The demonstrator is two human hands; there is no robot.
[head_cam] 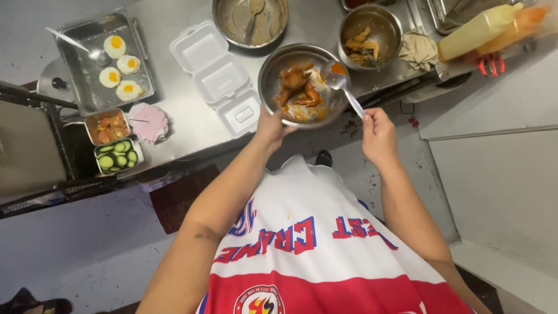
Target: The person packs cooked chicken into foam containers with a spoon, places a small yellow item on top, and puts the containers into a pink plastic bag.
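Left arm: bare, stretched up and forward from the body, elbow slightly bent.
Left hand (pixel 271 127): closed on the near rim of a round metal bowl (pixel 268 74), thumb over the edge, holding it at the near edge of the tabletop (pixel 174 110).
Right arm: bare, raised beside the left, forearm running up to the wrist.
Right hand (pixel 378 132): fingers pinched shut round the end of a metal spoon (pixel 343 84); its handle slants up and left, its head over the bowl's right side.
Held bowl: one; it holds sauced pieces of chicken (pixel 297 87), reddish-orange, with sauce pooled at the near side.
Foam box (pixel 220 77): one, white, lid open, three compartments, lying just left of the held bowl.
Small tubs: two at the left near edge, one with cucumber slices (pixel 118 156), one with a red relish (pixel 108 127); a stack of pink paper (pixel 149 121) just beside them.
Metal tray (pixel 87 81): one, with four fried eggs (pixel 116 45) and one ladle (pixel 96 53).
Far bowls: two, one smeared with a spoon in it (pixel 251 20), one with fried pieces (pixel 369 36).
Squeeze bottles: two at far right, one pale yellow (pixel 476 30), one orange (pixel 523 23).
Cloth (pixel 418 51): one, crumpled, beside the far right bowl.
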